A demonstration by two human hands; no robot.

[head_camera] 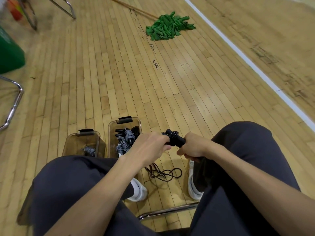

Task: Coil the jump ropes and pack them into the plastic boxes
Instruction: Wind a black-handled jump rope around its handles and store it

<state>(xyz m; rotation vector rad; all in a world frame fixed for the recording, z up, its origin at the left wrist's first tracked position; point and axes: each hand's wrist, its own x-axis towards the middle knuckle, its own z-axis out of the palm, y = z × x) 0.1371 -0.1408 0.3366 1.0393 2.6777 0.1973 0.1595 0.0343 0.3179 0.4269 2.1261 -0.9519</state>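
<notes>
I sit on a chair with both hands out over my knees. My right hand (190, 148) grips the black handles of a dark jump rope (173, 138), which has cord wound around them. My left hand (150, 147) pinches the cord beside the handles. The loose end of this rope (163, 173) lies in loops on the floor between my feet. Two clear plastic boxes stand on the floor ahead of my left knee. The right box (138, 120) holds several coiled grey and black ropes. The left box (71, 143) holds one grey coil.
A green mop (168, 28) with a wooden handle lies on the wooden floor further out. A white court line (247, 60) runs diagonally at the right. A green bin (8, 53) and chrome chair legs (13, 106) stand at the left. My white shoes flank the loose cord.
</notes>
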